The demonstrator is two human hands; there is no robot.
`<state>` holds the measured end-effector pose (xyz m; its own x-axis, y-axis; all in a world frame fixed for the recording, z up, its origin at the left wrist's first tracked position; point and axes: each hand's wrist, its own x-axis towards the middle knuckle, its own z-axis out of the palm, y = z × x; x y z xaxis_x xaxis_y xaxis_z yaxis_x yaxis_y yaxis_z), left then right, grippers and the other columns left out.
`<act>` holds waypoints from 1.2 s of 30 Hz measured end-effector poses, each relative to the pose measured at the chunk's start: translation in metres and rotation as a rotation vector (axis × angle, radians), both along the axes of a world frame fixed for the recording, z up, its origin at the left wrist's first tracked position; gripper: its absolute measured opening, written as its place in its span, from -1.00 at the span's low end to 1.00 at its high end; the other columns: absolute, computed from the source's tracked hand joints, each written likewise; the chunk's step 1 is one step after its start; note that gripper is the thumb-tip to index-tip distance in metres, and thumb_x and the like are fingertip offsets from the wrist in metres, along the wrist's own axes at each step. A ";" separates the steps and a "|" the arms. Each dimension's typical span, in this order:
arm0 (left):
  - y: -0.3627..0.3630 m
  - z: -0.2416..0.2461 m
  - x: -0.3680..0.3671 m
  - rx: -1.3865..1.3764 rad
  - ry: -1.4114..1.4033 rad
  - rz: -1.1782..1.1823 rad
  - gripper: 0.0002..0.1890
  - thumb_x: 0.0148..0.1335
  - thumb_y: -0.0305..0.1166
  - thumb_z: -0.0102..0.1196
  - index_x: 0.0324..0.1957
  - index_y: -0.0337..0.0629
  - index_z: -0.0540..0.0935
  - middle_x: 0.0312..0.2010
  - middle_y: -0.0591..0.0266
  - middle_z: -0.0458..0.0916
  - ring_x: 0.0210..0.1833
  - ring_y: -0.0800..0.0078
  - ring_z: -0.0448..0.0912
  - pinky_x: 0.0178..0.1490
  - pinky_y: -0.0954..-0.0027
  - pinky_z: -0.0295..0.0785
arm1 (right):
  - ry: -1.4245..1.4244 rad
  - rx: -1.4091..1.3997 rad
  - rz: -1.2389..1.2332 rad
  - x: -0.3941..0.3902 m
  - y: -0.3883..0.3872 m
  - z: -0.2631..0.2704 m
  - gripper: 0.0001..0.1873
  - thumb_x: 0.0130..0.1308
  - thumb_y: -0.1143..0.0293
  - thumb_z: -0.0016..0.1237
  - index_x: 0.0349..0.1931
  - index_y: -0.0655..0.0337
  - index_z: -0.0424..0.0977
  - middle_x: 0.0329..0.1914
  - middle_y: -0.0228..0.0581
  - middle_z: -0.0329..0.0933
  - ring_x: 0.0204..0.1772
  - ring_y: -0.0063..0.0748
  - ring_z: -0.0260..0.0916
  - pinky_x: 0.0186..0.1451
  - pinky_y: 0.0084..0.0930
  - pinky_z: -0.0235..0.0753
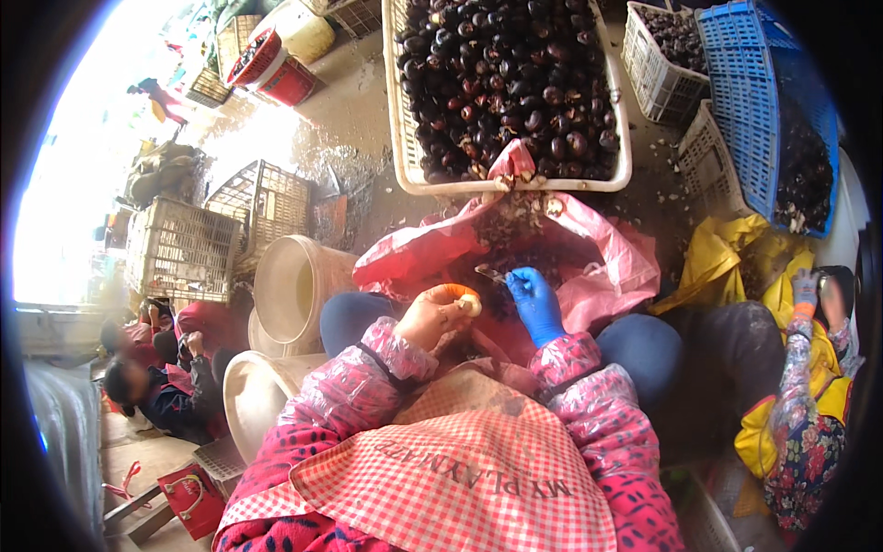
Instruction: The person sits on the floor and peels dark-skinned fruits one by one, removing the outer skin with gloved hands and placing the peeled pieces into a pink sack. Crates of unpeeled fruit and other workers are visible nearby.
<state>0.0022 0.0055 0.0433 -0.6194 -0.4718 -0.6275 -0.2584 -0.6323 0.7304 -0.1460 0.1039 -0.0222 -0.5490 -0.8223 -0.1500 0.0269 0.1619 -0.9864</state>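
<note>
My left hand (433, 319) is bare except for an orange finger cover. It grips a pale, peeled water chestnut (470, 304) at the fingertips. In a blue glove, my right hand (536, 303) holds a small peeling knife (490, 274), its blade pointing left, above and apart from the chestnut. Below both hands a pink woven sack (600, 276) gapes between my knees, with dark peelings (514, 231) inside. Just beyond it stands a white plastic crate (510, 185) heaped with dark unpeeled water chestnuts (510, 83). A flap of the sack hangs over the crate's near rim.
White buckets (303, 293) lie tipped at my left, near slatted crates (183, 248). Farther off is a red bucket (290, 81). A blue crate (741, 103) stands right. A co-worker's gloved hand (804, 293) is at far right; other people (172, 393) sit left.
</note>
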 end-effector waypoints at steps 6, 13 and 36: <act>-0.012 0.003 -0.005 0.176 0.131 -0.085 -0.82 0.22 -0.44 0.07 -0.13 -0.23 0.52 -0.26 0.24 0.58 -0.25 0.50 0.54 -0.24 0.50 0.44 | -0.123 -0.022 0.008 -0.007 -0.001 -0.031 -0.73 0.33 0.20 -0.04 -0.21 0.24 0.46 -0.42 -0.48 0.39 -0.37 -0.67 0.21 -0.28 -0.60 0.33; -0.079 0.011 -0.035 0.348 0.421 -0.039 -0.77 0.24 -0.43 0.00 -0.06 -0.21 0.48 -0.25 0.25 0.53 0.13 0.20 0.45 -0.11 0.27 0.48 | -0.195 -0.042 -0.118 -0.006 -0.005 -0.072 -0.74 0.36 0.15 -0.10 -0.30 0.16 0.46 -0.53 -0.52 0.30 -0.44 -0.70 0.14 -0.38 -0.63 0.23; -0.175 -0.020 -0.152 -1.048 -0.316 -0.131 -0.62 -0.12 -0.35 0.24 -0.16 -0.14 0.60 -0.30 0.06 0.62 -0.18 0.17 0.60 -0.10 0.27 0.50 | -0.542 0.117 -0.062 -0.016 -0.010 -0.047 -0.68 0.33 0.04 -0.11 -0.25 0.09 0.50 -0.67 -0.57 0.26 -0.67 -0.76 0.13 -0.68 -0.75 0.15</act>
<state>-0.1496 -0.1695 0.0236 -0.5856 -0.8052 -0.0936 -0.5479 0.3081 0.7777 -0.1616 0.0939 -0.0695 -0.4142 -0.7519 -0.5130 0.5385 0.2519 -0.8041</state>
